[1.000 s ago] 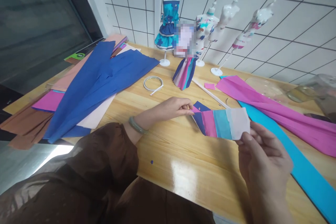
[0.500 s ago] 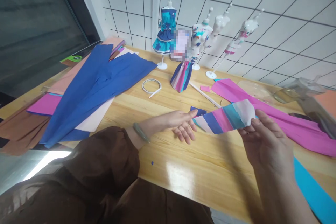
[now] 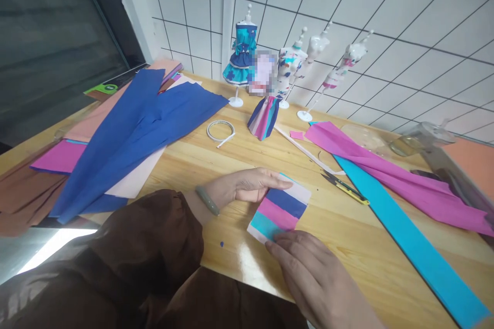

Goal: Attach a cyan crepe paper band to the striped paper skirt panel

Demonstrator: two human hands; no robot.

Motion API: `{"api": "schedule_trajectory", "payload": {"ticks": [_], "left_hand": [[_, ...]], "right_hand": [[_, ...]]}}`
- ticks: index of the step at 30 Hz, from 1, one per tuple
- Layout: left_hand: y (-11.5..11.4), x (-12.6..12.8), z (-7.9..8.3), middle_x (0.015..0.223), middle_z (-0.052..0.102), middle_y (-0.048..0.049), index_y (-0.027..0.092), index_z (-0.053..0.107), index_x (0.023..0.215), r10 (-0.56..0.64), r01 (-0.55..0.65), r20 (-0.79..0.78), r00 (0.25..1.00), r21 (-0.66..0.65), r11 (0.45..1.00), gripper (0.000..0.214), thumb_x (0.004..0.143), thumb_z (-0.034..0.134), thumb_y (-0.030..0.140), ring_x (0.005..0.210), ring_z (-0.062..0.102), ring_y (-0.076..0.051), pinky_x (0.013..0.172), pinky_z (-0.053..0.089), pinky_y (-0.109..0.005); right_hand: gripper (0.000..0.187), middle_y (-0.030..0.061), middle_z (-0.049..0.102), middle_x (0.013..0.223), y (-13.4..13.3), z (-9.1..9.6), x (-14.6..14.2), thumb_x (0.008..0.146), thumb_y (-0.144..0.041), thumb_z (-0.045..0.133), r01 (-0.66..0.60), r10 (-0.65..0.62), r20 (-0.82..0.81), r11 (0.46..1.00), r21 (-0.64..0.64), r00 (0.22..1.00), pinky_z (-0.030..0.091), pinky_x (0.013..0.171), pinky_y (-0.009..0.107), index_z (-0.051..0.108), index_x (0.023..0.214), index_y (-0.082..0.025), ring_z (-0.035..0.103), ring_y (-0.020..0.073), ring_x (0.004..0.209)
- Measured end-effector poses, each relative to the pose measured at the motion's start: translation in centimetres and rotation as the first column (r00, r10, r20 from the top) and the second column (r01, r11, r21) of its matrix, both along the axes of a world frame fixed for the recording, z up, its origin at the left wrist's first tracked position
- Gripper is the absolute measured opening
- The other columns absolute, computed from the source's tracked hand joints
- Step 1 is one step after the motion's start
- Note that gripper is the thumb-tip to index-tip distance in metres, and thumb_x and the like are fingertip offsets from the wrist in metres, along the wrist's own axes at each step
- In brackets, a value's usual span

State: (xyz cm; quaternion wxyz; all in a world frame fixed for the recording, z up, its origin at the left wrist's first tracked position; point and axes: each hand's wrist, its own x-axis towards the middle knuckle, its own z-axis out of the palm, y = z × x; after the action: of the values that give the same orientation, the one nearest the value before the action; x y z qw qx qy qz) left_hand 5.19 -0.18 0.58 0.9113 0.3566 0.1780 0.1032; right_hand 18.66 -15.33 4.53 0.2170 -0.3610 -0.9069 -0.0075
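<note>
A small rectangular piece of striped crepe paper (image 3: 280, 209), in white, navy, pink and teal bands, is held between my hands above the wooden table. My left hand (image 3: 254, 184) pinches its upper left edge, thumb lying on top. At the lower edge, my right hand (image 3: 304, 257) grips the white end between thumb and fingers; the fingertips are partly hidden. To the right lie yellow-handled thread snips (image 3: 349, 190), apart from both hands. Behind the piece stands a small pleated skirt (image 3: 264, 118) in similar stripes.
Long teal (image 3: 409, 236) and pink (image 3: 389, 169) sheets stretch along the right side. Large blue sheets (image 3: 154, 113) cover the left. A tape roll (image 3: 221, 132) and a white strip (image 3: 297, 146) lie mid-table. Small dress forms, one wearing a blue dress (image 3: 241, 54), stand along the tiled wall.
The right hand has swung down and left, turning the striped piece so its bands run across between my hands. My left hand has closed on its edge. The snips and more teal sheet now show.
</note>
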Motion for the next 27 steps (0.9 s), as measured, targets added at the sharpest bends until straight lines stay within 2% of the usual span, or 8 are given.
{"api": "schedule_trajectory", "payload": {"ticks": [5, 8, 10, 12, 14, 16, 23, 27], "left_hand": [[-0.2, 0.2, -0.2, 0.083, 0.071, -0.0077, 0.011, 0.067, 0.085, 0.119, -0.119, 0.009, 0.993, 0.029, 0.992, 0.027, 0.061, 0.078, 0.015, 0.075, 0.066, -0.015, 0.075, 0.049, -0.028], [-0.1, 0.5, -0.3, 0.085, 0.071, -0.0083, 0.011, 0.067, 0.087, 0.257, -0.256, -0.008, 0.966, 0.048, 0.965, 0.031, 0.059, 0.079, 0.016, 0.076, 0.066, -0.016, 0.075, 0.050, -0.030], [-0.1, 0.6, -0.3, 0.086, 0.071, -0.0087, 0.011, 0.067, 0.088, 0.315, -0.313, -0.004, 0.949, 0.089, 0.946, 0.033, 0.059, 0.080, 0.019, 0.077, 0.066, -0.016, 0.076, 0.050, -0.030], [-0.1, 0.6, -0.4, 0.087, 0.071, -0.0088, 0.011, 0.066, 0.091, 0.347, -0.346, 0.015, 0.938, 0.141, 0.928, 0.037, 0.058, 0.080, 0.020, 0.078, 0.066, -0.016, 0.077, 0.049, -0.030], [-0.1, 0.7, -0.4, 0.090, 0.071, -0.0088, 0.011, 0.066, 0.094, 0.368, -0.368, 0.036, 0.929, 0.189, 0.910, 0.041, 0.057, 0.081, 0.019, 0.081, 0.066, -0.016, 0.079, 0.049, -0.030], [-0.2, 0.8, -0.5, 0.093, 0.070, -0.0086, 0.011, 0.065, 0.096, 0.376, -0.378, 0.052, 0.925, 0.222, 0.899, 0.044, 0.056, 0.081, 0.017, 0.083, 0.065, -0.015, 0.081, 0.048, -0.030], [-0.2, 0.9, -0.8, 0.096, 0.068, -0.0074, 0.012, 0.063, 0.100, 0.393, -0.397, 0.089, 0.915, 0.357, 0.845, 0.045, 0.057, 0.079, 0.015, 0.087, 0.063, -0.015, 0.084, 0.047, -0.031], [-0.1, 0.7, -0.8, 0.100, 0.067, -0.0078, 0.013, 0.061, 0.102, 0.397, -0.402, 0.095, 0.913, 0.379, 0.833, 0.047, 0.058, 0.079, 0.016, 0.090, 0.062, -0.017, 0.085, 0.047, -0.032]], "right_hand": [[0.033, 0.0120, 0.067, 0.104, -1.3, -1.4, 1.1, 0.084, -0.009, 0.049, 0.082, -0.082, -0.017, 0.997, -0.002, 0.996, 0.055, 0.077, 0.034, 0.056, 0.116, -0.011, 0.064, 0.0208, 0.093], [0.028, 0.0108, 0.067, 0.100, -1.3, -2.4, 2.1, 0.084, -0.019, 0.053, 0.253, -0.260, -0.182, 0.966, -0.063, 0.948, 0.055, 0.073, 0.033, 0.058, 0.112, -0.016, 0.064, 0.0211, 0.091], [0.019, 0.0083, 0.068, 0.090, -0.5, -2.9, 2.8, 0.084, -0.025, 0.055, 0.426, -0.468, -0.337, 0.883, -0.196, 0.817, 0.055, 0.068, 0.032, 0.060, 0.101, -0.018, 0.065, 0.0199, 0.082], [0.018, 0.0063, 0.067, 0.085, 0.7, -3.1, 3.4, 0.083, -0.033, 0.057, 0.504, -0.661, -0.438, 0.749, -0.429, 0.609, 0.054, 0.064, 0.030, 0.061, 0.094, -0.019, 0.064, 0.0183, 0.075], [0.029, 0.0054, 0.066, 0.083, 2.2, -3.0, 3.8, 0.079, -0.041, 0.061, 0.421, -0.771, -0.463, 0.630, -0.652, 0.437, 0.054, 0.066, 0.030, 0.061, 0.096, -0.017, 0.064, 0.0172, 0.073], [0.039, 0.0049, 0.065, 0.081, 3.7, -2.8, 4.0, 0.074, -0.046, 0.065, 0.283, -0.805, -0.471, 0.575, -0.767, 0.359, 0.053, 0.066, 0.030, 0.062, 0.098, -0.015, 0.062, 0.0161, 0.071], [0.046, 0.0049, 0.066, 0.075, 6.8, -2.6, 3.0, 0.058, -0.048, 0.077, 0.090, -0.823, -0.496, 0.536, -0.840, 0.276, 0.049, 0.056, 0.027, 0.065, 0.087, -0.015, 0.060, 0.0154, 0.063], [0.042, 0.0018, 0.063, 0.069, 7.5, -2.5, 3.0, 0.059, -0.044, 0.078, -0.002, -0.829, -0.496, 0.513, -0.858, 0.258, 0.046, 0.055, 0.025, 0.065, 0.086, -0.015, 0.056, 0.0122, 0.059]]}}
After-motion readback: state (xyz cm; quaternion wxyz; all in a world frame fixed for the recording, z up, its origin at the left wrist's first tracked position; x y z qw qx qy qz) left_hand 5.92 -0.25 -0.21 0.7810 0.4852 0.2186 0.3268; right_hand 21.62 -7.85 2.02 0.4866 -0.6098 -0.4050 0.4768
